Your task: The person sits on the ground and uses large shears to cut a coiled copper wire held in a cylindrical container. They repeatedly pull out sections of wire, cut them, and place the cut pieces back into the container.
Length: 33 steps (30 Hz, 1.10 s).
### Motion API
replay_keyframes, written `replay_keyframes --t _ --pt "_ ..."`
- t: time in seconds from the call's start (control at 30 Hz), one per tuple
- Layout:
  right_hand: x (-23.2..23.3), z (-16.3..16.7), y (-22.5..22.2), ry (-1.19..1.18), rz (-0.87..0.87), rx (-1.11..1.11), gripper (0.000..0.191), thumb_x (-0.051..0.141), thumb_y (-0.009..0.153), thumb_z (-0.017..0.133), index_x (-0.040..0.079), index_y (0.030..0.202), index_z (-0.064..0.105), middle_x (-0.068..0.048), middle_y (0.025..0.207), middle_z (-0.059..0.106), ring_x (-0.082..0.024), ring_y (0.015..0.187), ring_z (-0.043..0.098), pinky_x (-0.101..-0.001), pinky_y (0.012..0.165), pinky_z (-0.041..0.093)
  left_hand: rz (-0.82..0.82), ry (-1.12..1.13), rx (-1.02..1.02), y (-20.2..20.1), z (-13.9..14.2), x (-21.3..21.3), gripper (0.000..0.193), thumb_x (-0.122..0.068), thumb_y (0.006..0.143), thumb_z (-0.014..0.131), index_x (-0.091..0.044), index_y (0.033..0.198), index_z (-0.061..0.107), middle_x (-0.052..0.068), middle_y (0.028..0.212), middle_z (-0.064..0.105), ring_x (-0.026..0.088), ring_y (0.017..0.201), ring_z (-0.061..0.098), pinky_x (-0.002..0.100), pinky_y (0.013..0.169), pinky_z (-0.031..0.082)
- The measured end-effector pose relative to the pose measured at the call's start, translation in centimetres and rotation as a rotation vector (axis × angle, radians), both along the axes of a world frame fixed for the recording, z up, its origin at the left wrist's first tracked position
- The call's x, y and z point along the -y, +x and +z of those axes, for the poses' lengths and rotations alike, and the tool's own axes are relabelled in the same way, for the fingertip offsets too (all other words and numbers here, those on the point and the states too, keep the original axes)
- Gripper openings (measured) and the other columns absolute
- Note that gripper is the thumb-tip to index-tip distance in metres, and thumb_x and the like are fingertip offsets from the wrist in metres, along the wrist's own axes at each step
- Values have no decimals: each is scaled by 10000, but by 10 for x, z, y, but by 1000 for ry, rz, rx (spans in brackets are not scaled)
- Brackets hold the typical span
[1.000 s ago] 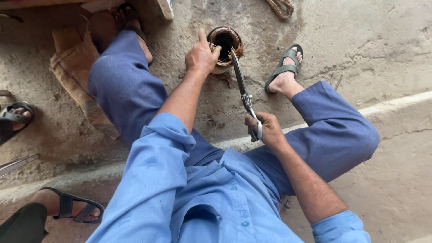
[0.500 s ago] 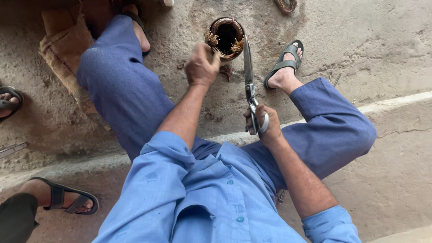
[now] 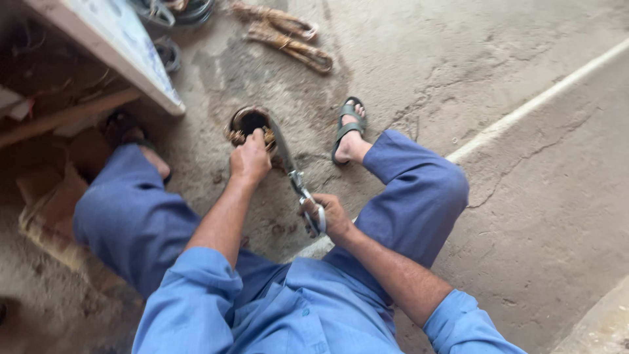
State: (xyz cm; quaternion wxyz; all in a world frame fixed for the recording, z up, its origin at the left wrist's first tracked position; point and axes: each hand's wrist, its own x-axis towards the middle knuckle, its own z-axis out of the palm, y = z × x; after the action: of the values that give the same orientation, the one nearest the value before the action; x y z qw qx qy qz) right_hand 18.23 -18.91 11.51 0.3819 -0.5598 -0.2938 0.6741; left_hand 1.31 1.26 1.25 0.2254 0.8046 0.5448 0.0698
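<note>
I am squatting on a concrete floor in blue clothes. My left hand [image 3: 249,158] grips the near edge of a round metal part with copper windings [image 3: 247,123] that stands on the floor. My right hand [image 3: 329,216] is shut on the handles of large metal shears [image 3: 293,174]. The blades point up and left and reach the right side of the round part. Whether the blades are cutting the windings is hidden by my left hand.
A wooden bench edge [image 3: 111,49] juts in at top left with clutter beneath. Two bundles of brown wire [image 3: 283,36] lie on the floor beyond the part. My sandalled right foot [image 3: 348,130] rests to the right. A raised concrete step [image 3: 524,115] runs diagonally.
The head view has swung, so the scene now sits lower and left. My left hand stayed on the round part. The shears stayed in my right hand with the blades at the part.
</note>
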Motion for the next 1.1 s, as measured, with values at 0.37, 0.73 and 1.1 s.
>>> replay_keyframes --t 0.37,0.73,1.1 --pt "-13 25 -5 -8 42 35 574 592 942 611 22 935 674 -23 649 612 -103 512 610 -258 464 491 54 -2 80 1 -2 18 329 -255 989 632 -146 1242 453 140 961 698 393 765 727 521 672 598" --pt "-15 30 -7 -12 44 58 598 595 954 582 5 911 667 -27 637 608 -104 505 608 -258 463 494 -8 -27 -111 3 -1 15 310 -70 932 594 -98 1188 420 159 999 666 389 789 732 508 657 605" --pt "-17 34 -13 32 45 69 571 582 947 592 16 910 657 -28 623 603 -106 502 618 -259 461 502 133 -402 -89 7 38 -14 545 -106 875 686 -107 1326 379 198 1144 656 376 1085 664 481 955 524"
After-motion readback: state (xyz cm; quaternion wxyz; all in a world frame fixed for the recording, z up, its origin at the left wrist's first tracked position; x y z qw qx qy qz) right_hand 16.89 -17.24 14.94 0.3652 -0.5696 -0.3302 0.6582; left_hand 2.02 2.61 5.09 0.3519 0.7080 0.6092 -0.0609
